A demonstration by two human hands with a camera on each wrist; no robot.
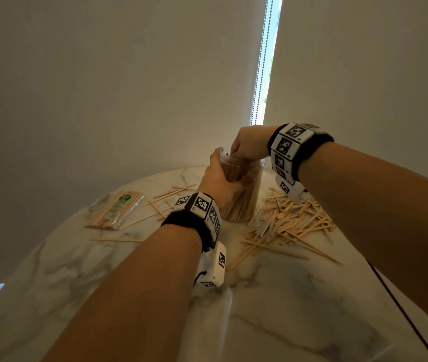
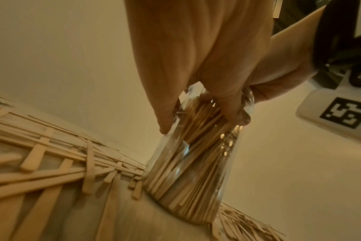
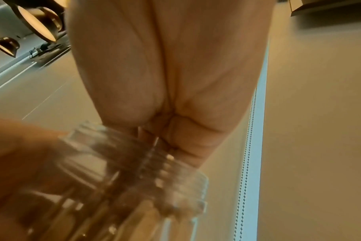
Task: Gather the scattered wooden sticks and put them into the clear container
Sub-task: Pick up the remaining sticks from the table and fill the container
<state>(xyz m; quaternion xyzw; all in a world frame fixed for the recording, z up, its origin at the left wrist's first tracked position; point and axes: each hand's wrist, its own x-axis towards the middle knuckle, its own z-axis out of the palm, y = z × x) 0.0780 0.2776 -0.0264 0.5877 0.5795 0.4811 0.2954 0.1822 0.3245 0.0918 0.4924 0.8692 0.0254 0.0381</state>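
A clear container [image 1: 244,202], packed with upright wooden sticks, stands on the marble table [image 1: 286,309]. My left hand [image 1: 223,176] grips its upper wall, thumb up by the rim. In the left wrist view the thumb and fingers wrap the container [image 2: 188,179]. My right hand [image 1: 233,155] reaches down into its mouth with fingers curled. The threaded rim [image 3: 134,179] hides those fingertips, so a held stick cannot be made out. Loose sticks [image 1: 291,223] lie piled to the right of the container. A few more sticks [image 1: 165,202] lie to its left.
A plastic-wrapped packet of sticks [image 1: 115,210] lies at the table's left. One stick [image 1: 116,240] lies alone nearer me. A black cable [image 1: 403,309] runs past the table's right edge. A blind with a bead chain [image 1: 262,61] hangs close behind.
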